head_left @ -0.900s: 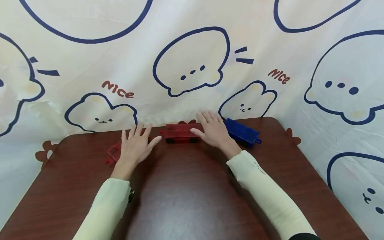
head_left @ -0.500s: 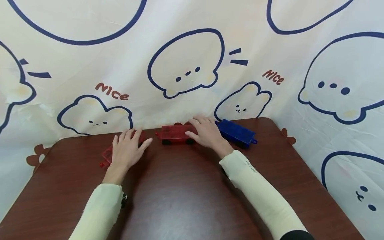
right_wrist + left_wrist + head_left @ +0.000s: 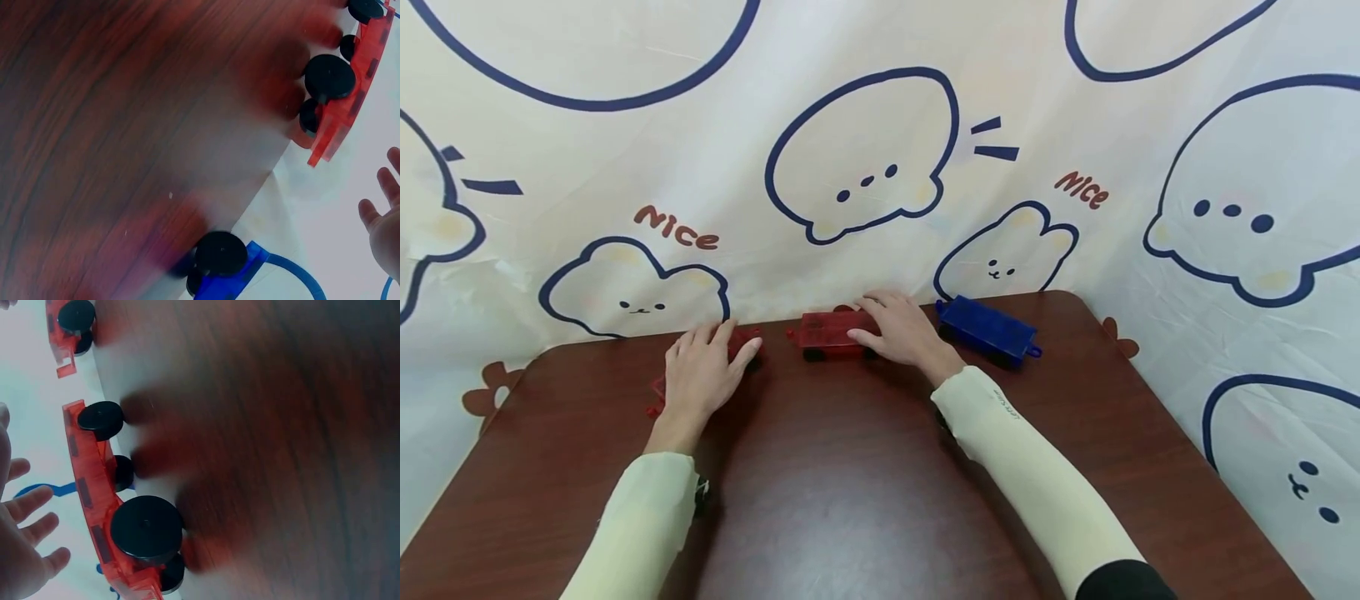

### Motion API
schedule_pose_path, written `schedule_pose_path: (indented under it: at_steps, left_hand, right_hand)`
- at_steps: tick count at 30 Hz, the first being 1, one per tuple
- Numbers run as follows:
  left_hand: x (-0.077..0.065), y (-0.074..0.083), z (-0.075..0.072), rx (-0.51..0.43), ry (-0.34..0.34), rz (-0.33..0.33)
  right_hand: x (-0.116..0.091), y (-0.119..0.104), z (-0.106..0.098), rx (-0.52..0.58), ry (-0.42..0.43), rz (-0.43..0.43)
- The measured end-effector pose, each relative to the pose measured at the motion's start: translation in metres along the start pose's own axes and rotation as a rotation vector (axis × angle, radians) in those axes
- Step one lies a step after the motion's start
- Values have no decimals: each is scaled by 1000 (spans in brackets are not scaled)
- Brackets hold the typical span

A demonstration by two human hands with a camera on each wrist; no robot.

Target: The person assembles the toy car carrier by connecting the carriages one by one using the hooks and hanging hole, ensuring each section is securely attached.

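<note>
My left hand [image 3: 700,371] hovers, fingers spread, over a red toy train car [image 3: 742,340] that is partly hidden under it. In the left wrist view, the fingertips stand apart from this red see-through car with black wheels [image 3: 87,469]. A second red train car [image 3: 827,329] sits near the table's back edge in the middle. Over its right end reaches my right hand [image 3: 901,331], fingers loosely extended; the right wrist view shows that hand [image 3: 386,231] away from the car [image 3: 353,100]. To its right stands a blue train car [image 3: 988,325], angled.
The train cars stand in a loose row along the back of a dark brown wooden table [image 3: 820,467]. A white cloth [image 3: 850,275] with blue cartoon outlines hangs right behind it and along the sides.
Both hands have shifted left. The right hand now covers more of the middle red car's right end, and its fingers look more bent. The cars keep their places.
</note>
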State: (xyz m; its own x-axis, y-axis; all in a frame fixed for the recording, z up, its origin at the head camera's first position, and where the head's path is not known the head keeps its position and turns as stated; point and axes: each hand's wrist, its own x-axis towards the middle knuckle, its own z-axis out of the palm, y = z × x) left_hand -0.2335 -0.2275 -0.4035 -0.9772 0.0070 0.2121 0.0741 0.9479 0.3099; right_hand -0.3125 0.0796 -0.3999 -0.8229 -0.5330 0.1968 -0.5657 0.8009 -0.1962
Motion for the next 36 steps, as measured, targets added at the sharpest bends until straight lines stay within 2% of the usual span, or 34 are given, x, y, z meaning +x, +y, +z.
schedule_pose_path:
  at_steps: [12, 20, 25, 30, 36]
  left_hand:
    - [6, -10, 2, -6, -72, -35]
    - [10, -24, 3, -13, -61, -17]
    - [9, -29, 8, -16, -104, -13]
    - [10, -30, 14, -9, -146, -25]
    - [9, -26, 17, -3, -163, -50]
  right_hand:
    - [15, -16, 9, -1, -19, 1]
    - [22, -24, 15, -46, -39, 26]
    - [23, -28, 21, -62, -49, 46]
    - [23, -29, 26, -70, -69, 56]
    - [24, -27, 31, -62, -80, 54]
